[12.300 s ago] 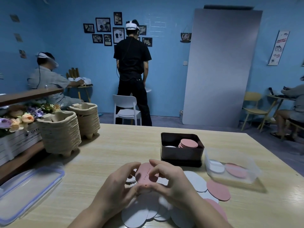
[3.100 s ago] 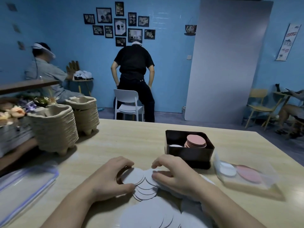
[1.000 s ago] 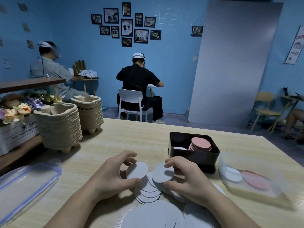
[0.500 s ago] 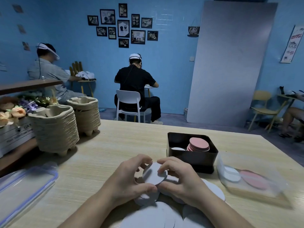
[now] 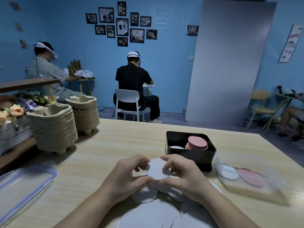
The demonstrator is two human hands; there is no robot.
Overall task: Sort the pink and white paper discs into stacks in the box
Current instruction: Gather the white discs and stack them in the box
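White discs [image 5: 157,170] in two hands [image 5: 126,176] [image 5: 185,176], one pink stack [image 5: 196,143] in box [image 5: 189,156]

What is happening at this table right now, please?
A person is sorting paper discs at a wooden table. The left hand and right hand together pinch one white disc just above a loose pile of white discs. Behind them, the black box already holds a pink stack on its right side and a much lower white stack on its left. No loose pink discs show on the table.
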